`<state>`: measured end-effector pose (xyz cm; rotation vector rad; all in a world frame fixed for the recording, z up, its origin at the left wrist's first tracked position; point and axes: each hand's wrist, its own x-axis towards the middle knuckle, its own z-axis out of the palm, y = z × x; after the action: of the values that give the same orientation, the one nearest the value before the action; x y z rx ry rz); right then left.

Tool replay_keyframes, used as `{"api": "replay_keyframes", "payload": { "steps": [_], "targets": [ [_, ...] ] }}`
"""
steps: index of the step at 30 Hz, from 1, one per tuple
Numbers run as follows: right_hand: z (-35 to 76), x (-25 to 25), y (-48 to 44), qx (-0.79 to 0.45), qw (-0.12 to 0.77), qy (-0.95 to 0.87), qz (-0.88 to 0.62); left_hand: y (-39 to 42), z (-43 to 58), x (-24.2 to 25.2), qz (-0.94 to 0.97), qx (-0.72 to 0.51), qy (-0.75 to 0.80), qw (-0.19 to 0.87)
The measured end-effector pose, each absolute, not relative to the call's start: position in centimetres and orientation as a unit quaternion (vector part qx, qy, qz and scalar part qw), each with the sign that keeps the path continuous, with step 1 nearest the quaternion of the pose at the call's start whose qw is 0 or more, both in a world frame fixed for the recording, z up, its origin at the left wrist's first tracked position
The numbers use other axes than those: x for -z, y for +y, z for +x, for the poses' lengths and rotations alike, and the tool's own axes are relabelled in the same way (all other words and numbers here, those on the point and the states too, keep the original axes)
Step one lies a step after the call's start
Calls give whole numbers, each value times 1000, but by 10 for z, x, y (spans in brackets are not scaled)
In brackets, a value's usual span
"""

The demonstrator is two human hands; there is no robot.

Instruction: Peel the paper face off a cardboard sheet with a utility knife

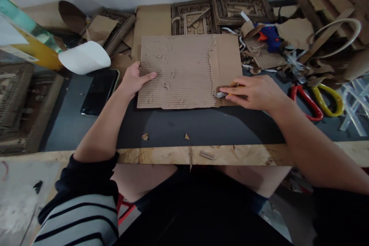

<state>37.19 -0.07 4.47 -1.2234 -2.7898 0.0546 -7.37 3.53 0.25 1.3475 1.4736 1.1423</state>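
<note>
A sheet of cardboard (184, 69) lies flat in front of me, its ridged corrugation bare over most of its face. A strip of smooth brown paper (227, 57) still covers its right side. My left hand (135, 78) grips the sheet's left edge, thumb on top and the other fingers partly hidden. In my right hand (250, 90) is a utility knife (221, 94) with a yellow body and a metal tip, mostly covered by my fingers. Its tip touches the sheet near the border between ridges and smooth paper.
A black phone (99, 92) and a white roll (85, 57) lie left. Cardboard frames (242, 7) stand along the wall. A blue glue gun (271, 38), scissors with red and yellow handles (327, 100) and clear glue sticks (354, 103) are right. Paper scraps (145, 137) lie near the table edge.
</note>
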Motion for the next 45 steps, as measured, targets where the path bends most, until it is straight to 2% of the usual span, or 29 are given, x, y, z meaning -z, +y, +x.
{"api": "replay_keyframes", "payload": {
  "steps": [8, 18, 25, 30, 37, 45],
  "targets": [
    [365, -37, -2, -6, 79, -920, -384, 36, -74, -2, 542, -455, 581, 403],
    [363, -29, 8, 1, 169, -825, -540, 35, -73, -3, 538, -453, 578, 414],
    [335, -27, -9, -109, 196, -890, -397, 36, -73, -1, 539, -453, 580, 410],
    [321, -20, -15, -88, 222, -876, -420, 37, -74, 1, 545, -449, 581, 406],
    [317, -25, -16, -51, 184, -880, -435, 38, -75, 1, 548, -446, 581, 404],
    [339, -22, -1, -127, 185, -901, -371, 35, -73, -1, 556, -445, 577, 399]
  ]
}}
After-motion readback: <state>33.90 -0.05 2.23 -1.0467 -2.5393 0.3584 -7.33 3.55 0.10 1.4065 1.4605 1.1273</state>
